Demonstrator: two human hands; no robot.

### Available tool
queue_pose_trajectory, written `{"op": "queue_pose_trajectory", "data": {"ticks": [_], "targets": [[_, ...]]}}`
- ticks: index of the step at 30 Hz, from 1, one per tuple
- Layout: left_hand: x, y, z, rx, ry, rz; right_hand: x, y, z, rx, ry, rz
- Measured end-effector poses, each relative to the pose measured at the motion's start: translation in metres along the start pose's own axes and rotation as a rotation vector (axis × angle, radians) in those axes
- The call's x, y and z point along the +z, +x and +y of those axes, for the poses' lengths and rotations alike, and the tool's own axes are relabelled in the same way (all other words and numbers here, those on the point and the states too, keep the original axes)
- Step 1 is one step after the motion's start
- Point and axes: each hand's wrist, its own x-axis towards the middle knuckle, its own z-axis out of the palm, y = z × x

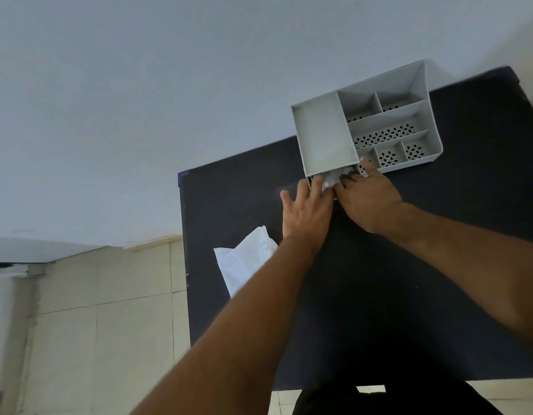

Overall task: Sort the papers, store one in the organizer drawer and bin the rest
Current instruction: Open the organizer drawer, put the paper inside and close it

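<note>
A grey desk organizer [325, 136] with several perforated compartments stands at the back of a dark table [439, 265]. Its drawer is slightly open at the near side, below the plain tray section. A crumpled white paper [334, 178] sits in that drawer gap. My left hand [307, 211] rests against the drawer front with fingers spread, touching the paper. My right hand [367, 202] presses its fingertips on the paper at the drawer mouth. Other white papers [244, 262] lie on the table's left part, partly hidden by my left forearm.
The table's left edge [184, 250] runs beside a tiled floor [103, 324]. A pale wall [139, 100] fills the background behind the table. No bin is in view.
</note>
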Motion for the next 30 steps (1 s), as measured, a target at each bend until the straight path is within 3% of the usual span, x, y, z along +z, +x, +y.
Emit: {"op": "queue_pose_trajectory", "data": {"ticks": [6,12,16,19,26,30], "targets": [[0.0,0.015,-0.019,0.09,0.02,-0.068,0.005,0.001,0.003,-0.002,0.037,0.073],[0.005,0.028,-0.023,0.078,0.009,-0.178,0.017,-0.007,0.003,0.012,0.12,0.314],[0.002,0.031,-0.023,0.074,-0.004,-0.214,0.012,-0.009,-0.004,0.069,0.114,0.235],[-0.002,0.029,-0.024,0.093,-0.03,-0.182,0.009,-0.006,-0.006,0.086,0.083,0.184],[-0.004,0.031,-0.024,0.032,-0.235,0.051,0.009,-0.006,-0.001,0.093,0.127,0.289],[-0.008,0.041,-0.023,-0.021,-0.312,-0.086,0.005,-0.002,0.003,0.12,0.201,0.462]]}}
